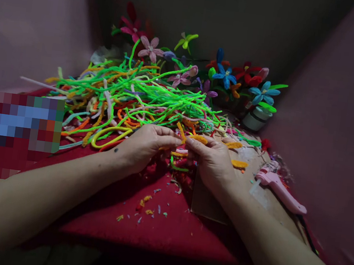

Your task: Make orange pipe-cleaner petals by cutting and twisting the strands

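Pinches an orange fuzzy piece between the thumb and fingers of the left hand and grips it likewise with the right hand, with the fingertips of both close together. Holds it over the middle of a red cloth, with one narrow end sticking up and a broader orange part along the right forefinger. Cannot tell whether to count these as one piece or two. Has small pink and orange bits and a bent green strip just below the fingers, and scattered scraps nearer the front edge. Has a large heap of fuzzy stems, mostly bright green, beyond the hands, with a yellow loop near the left wrist. Has two more orange petal-shaped pieces just past the right hand, by a sheet of cardboard partly under the right forearm, and a pink glue gun farther right. Faces fuzzy flowers at the back, including a pale pink flower and a blue flower, near a white jar.
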Available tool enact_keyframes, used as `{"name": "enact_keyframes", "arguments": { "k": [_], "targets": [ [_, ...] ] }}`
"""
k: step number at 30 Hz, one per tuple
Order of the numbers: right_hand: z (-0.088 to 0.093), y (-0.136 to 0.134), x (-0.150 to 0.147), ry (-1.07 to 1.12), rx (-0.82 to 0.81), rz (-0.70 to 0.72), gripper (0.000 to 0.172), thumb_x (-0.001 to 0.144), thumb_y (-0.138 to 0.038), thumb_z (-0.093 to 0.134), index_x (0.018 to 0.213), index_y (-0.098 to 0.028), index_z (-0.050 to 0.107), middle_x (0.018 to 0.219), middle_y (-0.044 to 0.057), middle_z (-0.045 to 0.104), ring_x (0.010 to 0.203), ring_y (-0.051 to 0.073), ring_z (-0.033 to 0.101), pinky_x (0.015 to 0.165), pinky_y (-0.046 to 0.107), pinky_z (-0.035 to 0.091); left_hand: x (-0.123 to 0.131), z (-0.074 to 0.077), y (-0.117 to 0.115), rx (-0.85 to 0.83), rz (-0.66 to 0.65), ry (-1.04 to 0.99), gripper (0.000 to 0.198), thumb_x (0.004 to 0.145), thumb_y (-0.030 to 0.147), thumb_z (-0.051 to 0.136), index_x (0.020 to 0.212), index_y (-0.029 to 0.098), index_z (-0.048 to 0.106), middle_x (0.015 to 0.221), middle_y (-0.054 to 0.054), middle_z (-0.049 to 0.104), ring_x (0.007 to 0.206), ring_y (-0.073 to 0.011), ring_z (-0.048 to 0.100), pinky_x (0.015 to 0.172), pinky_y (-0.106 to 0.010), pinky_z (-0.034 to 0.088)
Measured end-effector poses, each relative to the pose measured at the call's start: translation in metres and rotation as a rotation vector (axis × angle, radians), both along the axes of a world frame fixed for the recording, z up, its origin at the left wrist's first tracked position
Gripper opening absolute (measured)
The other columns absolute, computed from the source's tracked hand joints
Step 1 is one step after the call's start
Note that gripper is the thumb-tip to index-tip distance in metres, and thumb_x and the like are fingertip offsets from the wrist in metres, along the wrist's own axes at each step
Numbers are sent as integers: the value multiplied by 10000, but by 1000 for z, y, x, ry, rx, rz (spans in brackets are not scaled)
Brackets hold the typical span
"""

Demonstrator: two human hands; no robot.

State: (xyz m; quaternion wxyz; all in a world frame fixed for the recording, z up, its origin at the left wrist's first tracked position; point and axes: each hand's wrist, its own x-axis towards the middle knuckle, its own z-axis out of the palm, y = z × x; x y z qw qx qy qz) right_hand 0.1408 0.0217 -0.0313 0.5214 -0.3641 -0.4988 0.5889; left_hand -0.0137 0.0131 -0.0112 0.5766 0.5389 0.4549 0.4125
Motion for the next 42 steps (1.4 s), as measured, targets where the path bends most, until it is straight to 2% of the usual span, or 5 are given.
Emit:
{"name": "enact_keyframes", "arguments": {
  "k": [12, 17, 25, 37, 42],
  "targets": [
    [6, -3, 1, -84, -65, 24, 210, 676, -322, 677, 604, -145, 590, 503, -36, 528, 365, 58, 448, 346, 184, 317, -1, 0, -1, -18, -1, 49, 155, 716, 285, 662, 716, 134, 624, 523, 37, 521, 438, -50, 408, 429, -183, 279],
    [11, -7, -1, -103, -70, 29, 208, 668, -318, 672, 584, -158, 569, 486, -45, 505, 362, 64, 416, 382, 222, 391, -2, 2, -2, 55, -64, 47, 139, 718, 257, 665, 797, 147, 632, 660, 25, 600, 521, -60, 489, 508, -184, 372],
    [11, -4, 2, -201, 117, -106, 267, 758, -365, 624, 603, -158, 559, 497, -47, 459, 436, 60, 359, 428, 213, 291, -2, -5, 3, -100, -138, -126, 195, 682, 305, 702, 792, 161, 629, 611, 29, 577, 484, -70, 484, 492, -203, 374],
    [4, -13, 0, -597, 591, -289, 245, 800, -255, 588, 565, -184, 590, 559, -9, 515, 544, 113, 428, 568, 259, 330, 5, -5, -6, -57, -13, 144, 207, 664, 225, 581, 488, 159, 495, 404, 41, 429, 347, -59, 307, 380, -234, 196],
    [8, -10, 1, -524, 422, -306, 299, 806, -309, 572, 539, -177, 541, 493, -33, 426, 489, 93, 352, 500, 251, 283, 0, -1, -4, -14, -46, 107, 247, 704, 335, 630, 557, 157, 544, 423, 46, 444, 360, -56, 327, 394, -225, 212]
  ]
}}
